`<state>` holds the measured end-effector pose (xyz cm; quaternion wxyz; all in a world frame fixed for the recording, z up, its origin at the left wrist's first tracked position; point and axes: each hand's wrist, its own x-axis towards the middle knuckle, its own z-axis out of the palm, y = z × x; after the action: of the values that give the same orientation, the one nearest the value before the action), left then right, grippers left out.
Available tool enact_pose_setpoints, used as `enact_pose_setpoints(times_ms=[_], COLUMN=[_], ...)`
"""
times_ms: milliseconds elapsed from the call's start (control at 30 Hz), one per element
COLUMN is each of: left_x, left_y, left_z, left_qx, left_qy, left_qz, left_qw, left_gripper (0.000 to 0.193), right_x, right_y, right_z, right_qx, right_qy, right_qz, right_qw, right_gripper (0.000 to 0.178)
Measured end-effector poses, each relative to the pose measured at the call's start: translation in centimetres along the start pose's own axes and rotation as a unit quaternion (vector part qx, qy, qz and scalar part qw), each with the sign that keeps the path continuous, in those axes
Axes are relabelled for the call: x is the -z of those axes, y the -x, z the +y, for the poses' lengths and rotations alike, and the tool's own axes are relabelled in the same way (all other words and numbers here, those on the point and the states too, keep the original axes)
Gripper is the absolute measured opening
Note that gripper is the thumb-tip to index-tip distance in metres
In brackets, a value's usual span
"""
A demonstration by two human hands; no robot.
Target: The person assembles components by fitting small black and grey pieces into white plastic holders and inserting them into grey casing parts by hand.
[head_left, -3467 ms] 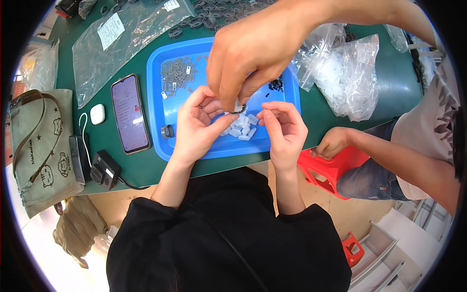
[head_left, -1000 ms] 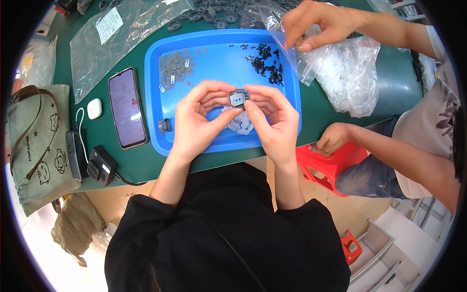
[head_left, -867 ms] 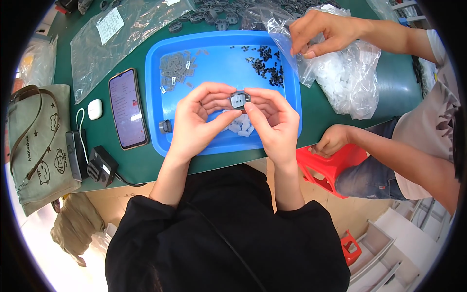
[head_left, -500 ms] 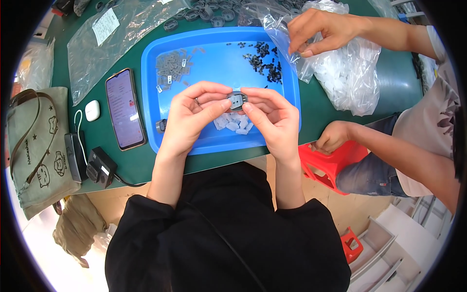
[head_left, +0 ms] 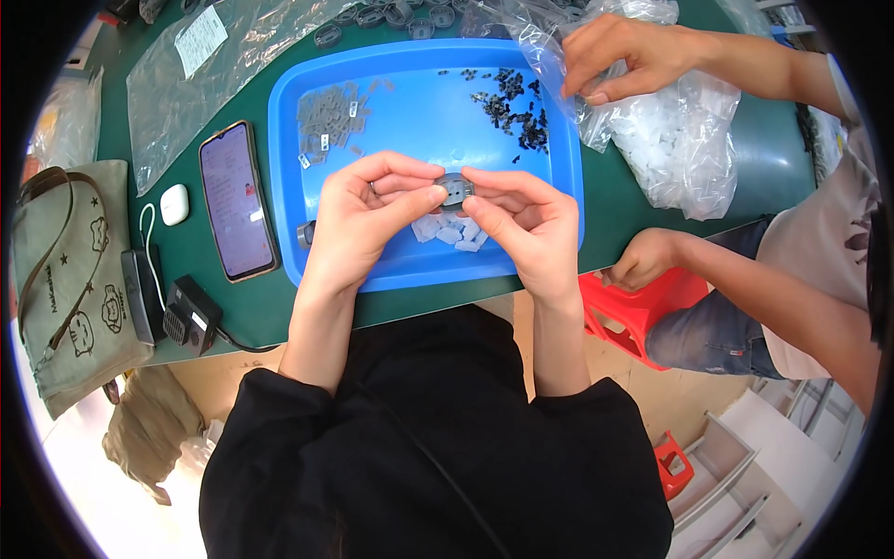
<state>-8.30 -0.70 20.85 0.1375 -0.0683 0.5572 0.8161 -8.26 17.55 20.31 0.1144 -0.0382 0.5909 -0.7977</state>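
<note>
The left hand (head_left: 377,207) and right hand (head_left: 526,228) grip a small dark-grey oval part (head_left: 455,192) by its ends, above the near half of a blue tray (head_left: 400,116); fingertips cover both ends. The hands partly hide white pieces (head_left: 452,231) below, and the left one overlaps a grey ring (head_left: 305,234) by the tray's left edge. At the far left of the desk (head_left: 251,307), a label (head_left: 200,42) bears tiny, illegible print; the phone (head_left: 239,200) shows blurred text.
</note>
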Motion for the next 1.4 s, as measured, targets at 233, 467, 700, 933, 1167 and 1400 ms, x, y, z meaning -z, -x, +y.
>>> enact_pose_setpoints(times_ms=[233, 467, 700, 933, 1167, 1400], left_x=[-0.2, -0.5, -0.4, -0.3, -0.4, -0.5], left_y=[-0.1, -0.1, 0.0, 0.0, 0.0, 0.0], left_z=[-0.1, -0.3, -0.2, -0.3, -0.4, -0.4], left_qx=[-0.016, -0.025, -0.025, -0.005, -0.023, -0.041], left_qy=[-0.040, -0.051, -0.017, -0.037, -0.037, -0.025], left_qz=[0.017, 0.009, -0.020, -0.025, -0.003, -0.002], left_qw=[0.999, 0.998, 0.999, 0.999, 0.999, 0.999], left_gripper=[0.019, 0.018, 0.020, 0.021, 0.020, 0.018], right_x=[-0.2, -0.5, -0.2, -0.6, -0.9, -0.9], right_y=[-0.2, -0.6, -0.6, -0.7, -1.0, -1.0], right_z=[0.1, 0.3, 0.3, 0.7, 0.6, 0.7], right_qx=[-0.001, -0.001, -0.035, -0.040, -0.052, -0.013], right_qy=[0.016, 0.014, -0.008, -0.013, 0.010, -0.015], right_qz=[0.009, 0.019, 0.016, 0.039, 0.038, 0.016], right_qw=[1.000, 1.000, 0.999, 0.998, 0.998, 1.000], right_gripper=[0.026, 0.026, 0.024, 0.020, 0.020, 0.021])
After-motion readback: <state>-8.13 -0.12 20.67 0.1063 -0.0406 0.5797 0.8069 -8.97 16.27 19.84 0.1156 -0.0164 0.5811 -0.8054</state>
